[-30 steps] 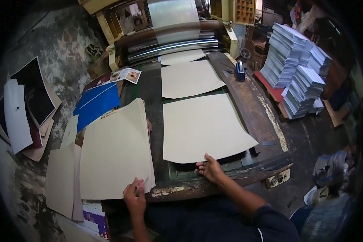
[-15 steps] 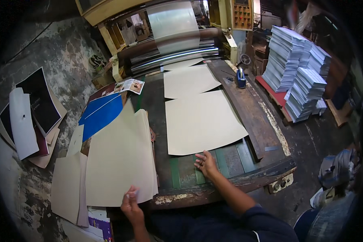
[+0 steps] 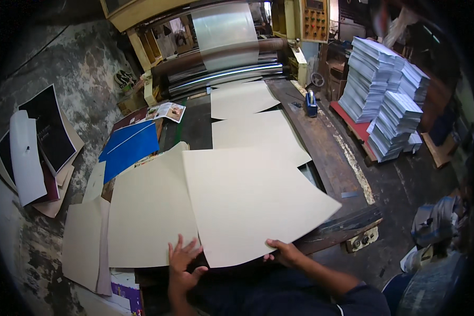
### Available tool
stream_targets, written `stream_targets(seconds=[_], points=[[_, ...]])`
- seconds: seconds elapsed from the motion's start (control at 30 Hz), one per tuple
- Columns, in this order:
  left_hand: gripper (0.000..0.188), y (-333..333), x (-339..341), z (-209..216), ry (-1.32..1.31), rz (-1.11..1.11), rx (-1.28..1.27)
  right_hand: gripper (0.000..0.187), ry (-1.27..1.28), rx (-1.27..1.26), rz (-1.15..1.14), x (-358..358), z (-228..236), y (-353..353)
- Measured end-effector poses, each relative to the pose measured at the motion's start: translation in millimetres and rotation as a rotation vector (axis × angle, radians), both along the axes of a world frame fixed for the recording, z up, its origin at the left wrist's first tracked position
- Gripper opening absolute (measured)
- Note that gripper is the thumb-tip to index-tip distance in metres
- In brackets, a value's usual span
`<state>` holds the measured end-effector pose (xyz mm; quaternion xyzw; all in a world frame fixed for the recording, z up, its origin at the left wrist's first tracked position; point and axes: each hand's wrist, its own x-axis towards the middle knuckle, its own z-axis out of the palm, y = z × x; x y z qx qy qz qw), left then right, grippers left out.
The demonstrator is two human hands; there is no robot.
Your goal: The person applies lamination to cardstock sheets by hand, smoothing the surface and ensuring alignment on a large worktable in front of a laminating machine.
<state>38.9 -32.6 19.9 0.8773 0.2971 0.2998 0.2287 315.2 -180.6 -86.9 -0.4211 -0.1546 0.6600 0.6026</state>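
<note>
Cream sheet [image 3: 253,203] lifted off stack [image 3: 150,210], pinched at near edge by right hand [image 3: 285,253]; left hand [image 3: 183,260] spread flat, released. Two sheets [image 3: 258,138] already fed toward rollers [image 3: 221,71]; stack left.

A sheet [image 3: 253,203] lies on the table [image 3: 321,142], overlapping a stack [image 3: 147,210] to its left. Behind it lie two more sheets [image 3: 247,118], then rollers [image 3: 226,71]. Paper piles [image 3: 384,105] stand right of the table.

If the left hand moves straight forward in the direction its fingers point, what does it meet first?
Probably the cream sheet on the pile beside it: the left hand rests open at that sheet's near edge, fingers pointing up over it.
</note>
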Motion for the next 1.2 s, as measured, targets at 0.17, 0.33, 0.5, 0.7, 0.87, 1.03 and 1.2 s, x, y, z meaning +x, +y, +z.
stream_targets(seconds=[0.17,0.33,0.5,0.7,0.87,1.03,1.2], points=[[0.059,22.1,-23.6,-8.3,0.074,0.073,-0.157,0.04,0.125,-0.119,0.0,-30.9,-29.9,-44.6],[0.05,30.5,-34.5,-21.7,0.007,0.094,-0.288,0.044,0.192,-0.214,-0.001,-52.1,-31.5,-59.5],[0.04,34.9,-35.0,-19.1,-0.058,0.082,-0.394,0.047,0.192,-0.173,-0.039,-39.8,-29.5,-38.9],[0.036,25.2,-22.1,-17.5,-0.19,0.19,-0.507,0.05,0.162,-0.077,-0.139,-13.6,-41.0,-7.1],[0.04,19.3,-11.9,-41.3,-0.215,0.248,-0.45,0.04,0.226,-0.036,-0.281,-8.7,-52.1,16.1],[0.041,18.8,-16.2,-44.0,-0.107,0.37,-0.358,0.04,0.027,-0.031,-0.395,-14.8,-47.2,18.4],[0.042,31.6,-19.6,-21.6,-0.964,0.477,-0.682,0.048,0.022,-0.102,-0.547,-8.6,-38.2,6.7]])
